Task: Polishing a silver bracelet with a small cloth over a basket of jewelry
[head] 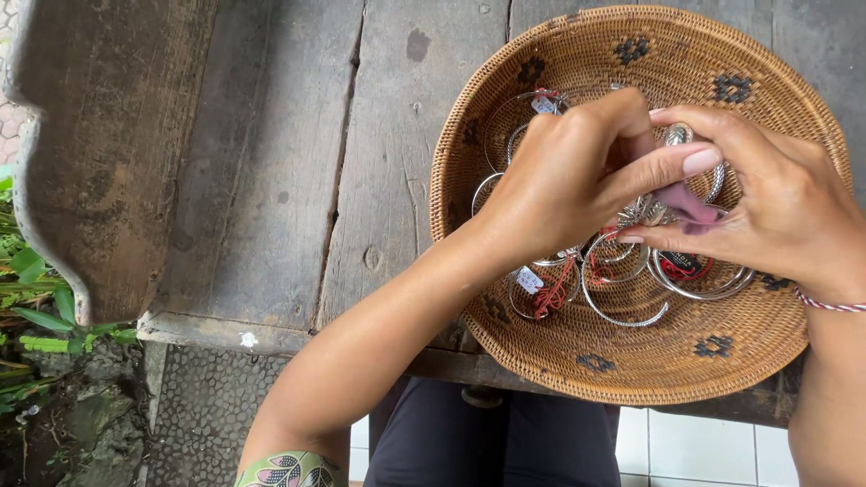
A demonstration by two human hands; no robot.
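While over the round woven basket (pixel 541 352), 2 hands (pixel 577 171) on a smooth silver bangle (pixel 672 135).

Glossy metal bangles (pixel 622 293), rough woven basket (pixel 631 361)

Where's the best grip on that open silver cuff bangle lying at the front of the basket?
Pinch the silver cuff bangle at its closed curved band, coming straight down from above: it lies flat in the woven basket, near side clear of both hands; other bangles crowd its far side.
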